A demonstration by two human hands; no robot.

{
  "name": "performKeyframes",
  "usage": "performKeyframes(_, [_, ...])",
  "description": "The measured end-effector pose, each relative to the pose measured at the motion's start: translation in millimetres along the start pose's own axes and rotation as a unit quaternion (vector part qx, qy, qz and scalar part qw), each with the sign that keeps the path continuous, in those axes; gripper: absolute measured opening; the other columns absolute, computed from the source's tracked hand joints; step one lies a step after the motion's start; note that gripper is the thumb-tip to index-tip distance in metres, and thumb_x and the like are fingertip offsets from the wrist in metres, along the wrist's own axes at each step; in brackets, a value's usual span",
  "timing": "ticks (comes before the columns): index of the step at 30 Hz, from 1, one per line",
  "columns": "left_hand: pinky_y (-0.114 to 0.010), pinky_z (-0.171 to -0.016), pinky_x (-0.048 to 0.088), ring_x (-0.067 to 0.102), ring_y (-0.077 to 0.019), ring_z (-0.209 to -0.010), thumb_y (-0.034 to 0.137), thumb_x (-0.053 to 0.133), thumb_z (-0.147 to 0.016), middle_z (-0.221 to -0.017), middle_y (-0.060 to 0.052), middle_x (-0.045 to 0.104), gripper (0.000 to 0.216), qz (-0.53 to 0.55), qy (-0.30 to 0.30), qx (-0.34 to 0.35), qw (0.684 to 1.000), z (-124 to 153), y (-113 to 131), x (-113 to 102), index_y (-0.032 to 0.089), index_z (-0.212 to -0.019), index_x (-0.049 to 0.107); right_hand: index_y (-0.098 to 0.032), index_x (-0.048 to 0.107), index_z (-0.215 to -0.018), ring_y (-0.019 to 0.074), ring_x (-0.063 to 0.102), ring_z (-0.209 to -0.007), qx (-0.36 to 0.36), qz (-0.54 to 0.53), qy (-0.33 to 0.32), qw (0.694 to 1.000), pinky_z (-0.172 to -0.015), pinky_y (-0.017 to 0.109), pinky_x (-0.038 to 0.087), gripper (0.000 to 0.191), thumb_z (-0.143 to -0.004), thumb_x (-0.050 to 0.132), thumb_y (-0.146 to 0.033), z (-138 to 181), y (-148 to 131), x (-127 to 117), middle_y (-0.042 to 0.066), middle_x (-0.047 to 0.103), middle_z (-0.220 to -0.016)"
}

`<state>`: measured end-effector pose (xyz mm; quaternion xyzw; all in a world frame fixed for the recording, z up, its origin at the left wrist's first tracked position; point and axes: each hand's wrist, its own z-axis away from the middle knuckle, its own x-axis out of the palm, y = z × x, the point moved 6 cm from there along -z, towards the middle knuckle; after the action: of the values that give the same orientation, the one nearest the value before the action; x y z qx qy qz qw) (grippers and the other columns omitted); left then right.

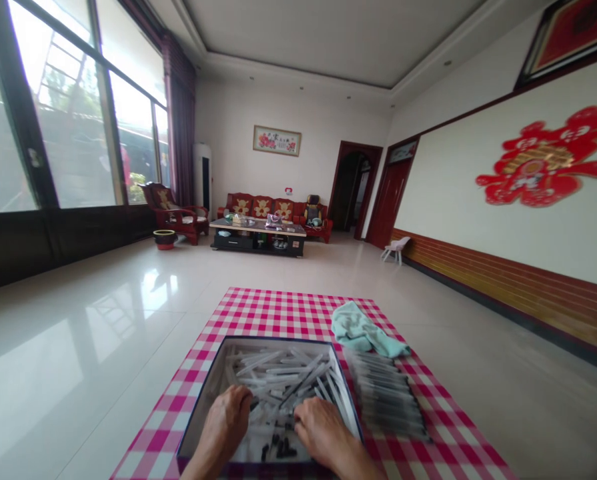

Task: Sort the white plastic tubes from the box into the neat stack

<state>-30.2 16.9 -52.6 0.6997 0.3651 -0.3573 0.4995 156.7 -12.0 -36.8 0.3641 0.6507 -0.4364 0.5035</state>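
Left hand [228,417] and right hand [321,427], fingers curled narrow over the box [204,404]; what they hold cannot be discerned. Pale tubes [273,379] lie inside it.

Long, translucent whitish tubes [278,379] lie loosely crisscrossed in a shallow, open box [205,403] with a dark rim. Small black pieces [285,449] cluster loosely near its front edge.

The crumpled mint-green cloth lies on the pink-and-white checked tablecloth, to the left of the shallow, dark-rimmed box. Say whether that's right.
Wrong side: the head view shows the crumpled mint-green cloth to the right of the shallow, dark-rimmed box. It does lie on the pink-and-white checked tablecloth.
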Motion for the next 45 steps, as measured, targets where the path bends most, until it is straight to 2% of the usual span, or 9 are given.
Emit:
performKeyframes(5, [-0.020,-0.062,0.037,0.065,-0.0146,-0.073,0.020,0.041,-0.089,-0.074,-0.001,0.068,0.028,0.007,-0.014,-0.002,1.000,-0.1,1.1,2.9,0.021,-0.073,0.065,-0.020,0.070,-0.072,0.0239,0.068,-0.070,0.043,0.024,0.006,0.999,-0.060,0.028,0.043,0.018,-0.069,0.056,-0.009,-8.0,9.1,18.7,0.010,0.072,-0.074])
performKeyframes(12, [-0.021,-0.062,0.037,0.066,-0.0151,-0.072,0.018,0.043,-0.087,-0.071,-0.001,0.068,0.028,0.027,-0.039,0.015,0.999,-0.5,2.3,9.1,0.021,-0.073,0.066,-0.019,0.069,-0.073,0.0204,0.065,-0.074,0.049,0.017,0.021,0.998,-0.063,0.026,0.043,0.019,-0.073,0.051,-0.011,-7.0,12.2,20.7,0.008,0.068,-0.083])
performKeyframes(18, [-0.020,-0.059,0.036,0.063,-0.0141,-0.065,0.012,0.046,-0.078,-0.064,0.000,0.066,0.027,0.061,-0.056,0.030,0.996,-2.1,5.3,10.9,0.020,-0.065,0.068,-0.020,0.067,-0.074,0.0145,0.060,-0.074,0.015,-0.133,0.071,0.988,-0.065,0.022,0.040,0.017,-0.072,0.052,-0.012,-9.0,6.4,5.8,0.002,0.063,-0.079])
performKeyframes(21, [-0.020,-0.061,0.039,0.061,-0.0139,-0.064,0.018,0.050,-0.078,-0.067,0.000,0.067,0.023,0.125,-0.058,0.049,0.989,-1.2,11.2,6.9,0.021,-0.084,0.072,-0.021,0.065,-0.076,0.0134,0.059,-0.076,-0.019,-0.194,0.069,0.978,-0.066,0.021,0.040,0.015,-0.075,0.052,-0.013,-7.7,-1.2,1.1,0.000,0.062,-0.081])
performKeyframes(24, [-0.020,-0.057,0.039,0.056,-0.0122,-0.057,0.030,0.052,-0.081,-0.060,0.002,0.063,0.028,0.240,-0.090,0.070,0.964,-0.1,15.8,6.2,0.021,-0.100,0.070,-0.020,0.064,-0.077,0.0133,0.058,-0.076,-0.045,-0.219,0.058,0.973,-0.066,0.021,0.039,0.011,-0.077,0.054,-0.016,-6.2,-9.0,-0.9,0.000,0.061,-0.081])
performKeyframes(30, [-0.019,-0.047,0.036,0.048,-0.0097,-0.050,0.057,0.057,-0.078,-0.056,0.002,0.057,0.050,0.441,-0.179,0.030,0.879,-1.5,8.9,22.1,0.017,-0.106,0.068,-0.020,0.063,-0.081,0.0142,0.057,-0.077,-0.059,-0.214,0.045,0.974,-0.068,0.022,0.040,0.007,-0.078,0.057,-0.017,-3.8,-14.5,-0.4,0.000,0.060,-0.081])
performKeyframes(35, [-0.019,-0.047,0.040,0.060,-0.0130,-0.062,0.064,0.059,-0.072,-0.082,-0.004,0.067,0.050,0.541,-0.137,-0.017,0.829,-3.5,7.6,14.3,0.017,-0.090,0.064,-0.021,0.064,-0.089,0.0144,0.059,-0.082,-0.044,-0.228,0.060,0.971,-0.073,0.022,0.041,0.018,-0.077,0.053,-0.013,-3.0,-8.7,-5.6,0.001,0.062,-0.088])
performKeyframes(39, [-0.019,-0.046,0.039,0.061,-0.0126,-0.059,0.067,0.061,-0.067,-0.082,-0.004,0.067,0.054,0.564,-0.126,-0.055,0.814,-3.9,7.2,8.5,0.017,-0.086,0.060,-0.020,0.064,-0.085,0.0145,0.059,-0.083,-0.023,-0.230,0.077,0.970,-0.075,0.023,0.041,0.020,-0.079,0.048,-0.011,-4.2,-2.1,-9.4,0.001,0.064,-0.085])
performKeyframes(45, [-0.019,-0.042,0.037,0.061,-0.0122,-0.054,0.067,0.059,-0.067,-0.077,-0.005,0.068,0.054,0.551,-0.121,-0.077,0.822,-5.7,2.1,14.7,0.015,-0.083,0.058,-0.021,0.067,-0.081,0.0148,0.060,-0.080,-0.025,-0.210,0.055,0.976,-0.072,0.023,0.041,0.021,-0.075,0.049,-0.011,-2.5,-3.8,-3.9,0.000,0.065,-0.081])
